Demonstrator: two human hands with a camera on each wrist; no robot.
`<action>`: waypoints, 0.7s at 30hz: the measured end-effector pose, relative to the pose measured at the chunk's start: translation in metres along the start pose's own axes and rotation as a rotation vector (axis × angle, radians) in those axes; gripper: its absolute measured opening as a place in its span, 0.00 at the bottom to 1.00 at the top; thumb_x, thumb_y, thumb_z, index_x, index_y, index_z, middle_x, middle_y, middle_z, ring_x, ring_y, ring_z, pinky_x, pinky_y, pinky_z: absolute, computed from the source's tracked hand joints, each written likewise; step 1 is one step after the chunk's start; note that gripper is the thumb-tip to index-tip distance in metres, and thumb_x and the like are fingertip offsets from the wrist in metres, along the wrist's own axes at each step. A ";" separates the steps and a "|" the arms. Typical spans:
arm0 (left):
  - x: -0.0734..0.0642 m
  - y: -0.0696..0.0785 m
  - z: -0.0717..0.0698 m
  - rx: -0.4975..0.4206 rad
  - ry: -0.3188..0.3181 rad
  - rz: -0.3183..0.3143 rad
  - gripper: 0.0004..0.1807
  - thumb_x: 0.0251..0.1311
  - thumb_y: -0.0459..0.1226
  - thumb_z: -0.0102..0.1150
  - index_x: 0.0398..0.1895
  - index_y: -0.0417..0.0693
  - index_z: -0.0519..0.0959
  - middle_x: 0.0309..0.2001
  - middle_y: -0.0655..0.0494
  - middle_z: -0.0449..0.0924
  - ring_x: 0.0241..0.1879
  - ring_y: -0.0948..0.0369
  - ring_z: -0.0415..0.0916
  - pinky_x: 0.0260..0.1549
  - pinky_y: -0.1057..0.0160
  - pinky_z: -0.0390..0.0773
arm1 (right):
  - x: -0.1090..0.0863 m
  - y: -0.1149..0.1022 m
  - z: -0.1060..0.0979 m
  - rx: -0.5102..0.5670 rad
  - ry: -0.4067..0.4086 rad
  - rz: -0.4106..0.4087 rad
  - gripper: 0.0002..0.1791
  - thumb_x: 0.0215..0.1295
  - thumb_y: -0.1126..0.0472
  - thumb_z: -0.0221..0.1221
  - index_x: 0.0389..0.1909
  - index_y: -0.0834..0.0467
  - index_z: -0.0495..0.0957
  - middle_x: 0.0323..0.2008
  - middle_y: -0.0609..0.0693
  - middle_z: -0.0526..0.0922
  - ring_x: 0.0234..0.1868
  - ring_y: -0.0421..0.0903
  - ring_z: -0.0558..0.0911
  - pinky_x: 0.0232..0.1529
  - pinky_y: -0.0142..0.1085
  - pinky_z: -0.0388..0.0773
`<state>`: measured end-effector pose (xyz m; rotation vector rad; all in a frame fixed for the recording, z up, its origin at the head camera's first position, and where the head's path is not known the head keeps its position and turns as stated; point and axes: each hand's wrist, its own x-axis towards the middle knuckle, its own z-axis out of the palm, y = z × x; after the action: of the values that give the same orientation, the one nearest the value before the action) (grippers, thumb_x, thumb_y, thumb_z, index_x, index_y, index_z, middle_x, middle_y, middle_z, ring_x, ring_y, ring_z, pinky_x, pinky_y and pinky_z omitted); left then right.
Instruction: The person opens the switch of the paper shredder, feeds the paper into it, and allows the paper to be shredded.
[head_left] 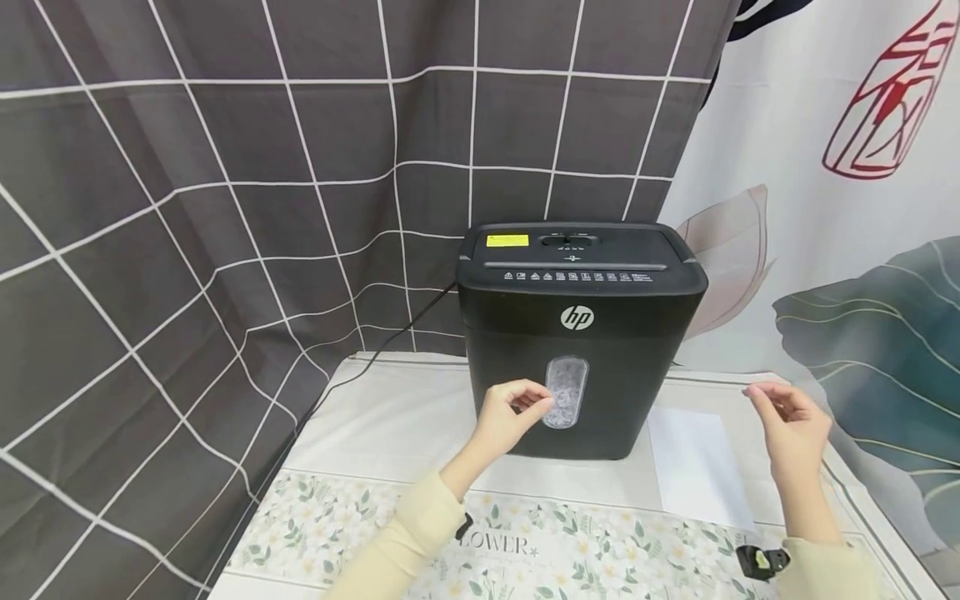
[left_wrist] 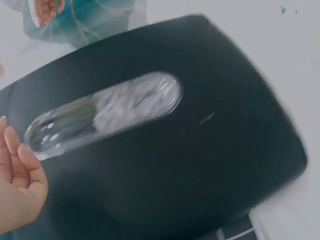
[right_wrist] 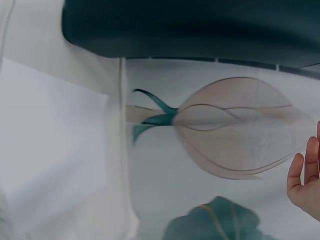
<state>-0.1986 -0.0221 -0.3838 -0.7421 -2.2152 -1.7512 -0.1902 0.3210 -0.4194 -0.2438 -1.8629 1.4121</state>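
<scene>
A black paper shredder (head_left: 510, 358) with a white hp logo stands upright on the table. Its slot (head_left: 573, 267) runs across the top, and the clear window (head_left: 573, 379) in front shows white shreds; the left wrist view shows this window (left_wrist: 140, 102) partly filled. My left hand (head_left: 506, 412) is in front of the shredder, overlapping the window's edge, fingers loosely bent with nothing in them. To the right my right hand (head_left: 798, 425) is raised, its fingers relaxed and empty. Nearest to it, a white sheet of paper (head_left: 697, 462) lies flat beside the shredder.
A black cord (head_left: 375, 358) runs from the shredder's left side across the table edge. The white tablecloth (head_left: 390, 417) carries a flowered band in front. A dark checked curtain (head_left: 300, 133) hangs behind and to the left, a painted white one (head_left: 795, 200) at right.
</scene>
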 end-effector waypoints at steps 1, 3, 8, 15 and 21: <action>-0.002 0.001 0.004 -0.009 -0.009 -0.005 0.03 0.53 0.26 0.62 0.29 0.30 0.81 0.26 0.37 0.83 0.22 0.69 0.72 0.25 0.72 0.76 | -0.003 0.005 0.000 0.022 0.004 0.016 0.05 0.57 0.75 0.60 0.28 0.64 0.81 0.25 0.26 0.81 0.29 0.25 0.79 0.35 0.14 0.71; -0.006 -0.001 0.013 -0.025 -0.035 -0.021 0.04 0.53 0.25 0.61 0.30 0.28 0.80 0.27 0.36 0.83 0.22 0.66 0.73 0.25 0.72 0.76 | -0.007 0.015 0.001 0.030 0.002 0.034 0.05 0.57 0.75 0.59 0.28 0.64 0.81 0.24 0.27 0.81 0.28 0.25 0.79 0.34 0.14 0.71; -0.014 -0.018 0.035 -0.087 -0.112 -0.056 0.07 0.56 0.26 0.58 0.35 0.26 0.79 0.31 0.33 0.82 0.25 0.47 0.78 0.28 0.73 0.77 | -0.019 0.037 0.002 -0.036 -0.001 0.093 0.11 0.59 0.73 0.59 0.25 0.53 0.80 0.22 0.22 0.78 0.26 0.22 0.76 0.31 0.13 0.69; -0.023 -0.060 0.069 -0.161 -0.106 -0.163 0.09 0.60 0.27 0.54 0.39 0.26 0.78 0.33 0.32 0.81 0.32 0.38 0.78 0.30 0.79 0.74 | -0.041 0.058 0.002 -0.170 -0.017 0.079 0.05 0.61 0.66 0.59 0.29 0.65 0.79 0.22 0.20 0.73 0.26 0.19 0.71 0.30 0.12 0.64; -0.030 -0.073 0.096 -0.092 -0.160 -0.211 0.10 0.58 0.30 0.58 0.41 0.33 0.80 0.33 0.40 0.83 0.27 0.59 0.80 0.29 0.78 0.75 | -0.052 0.075 0.000 -0.397 -0.035 0.125 0.08 0.61 0.66 0.57 0.32 0.70 0.77 0.22 0.42 0.78 0.22 0.19 0.63 0.23 0.16 0.61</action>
<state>-0.1980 0.0503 -0.4852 -0.7126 -2.4091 -1.9678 -0.1763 0.3193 -0.5092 -0.5422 -2.1798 1.1187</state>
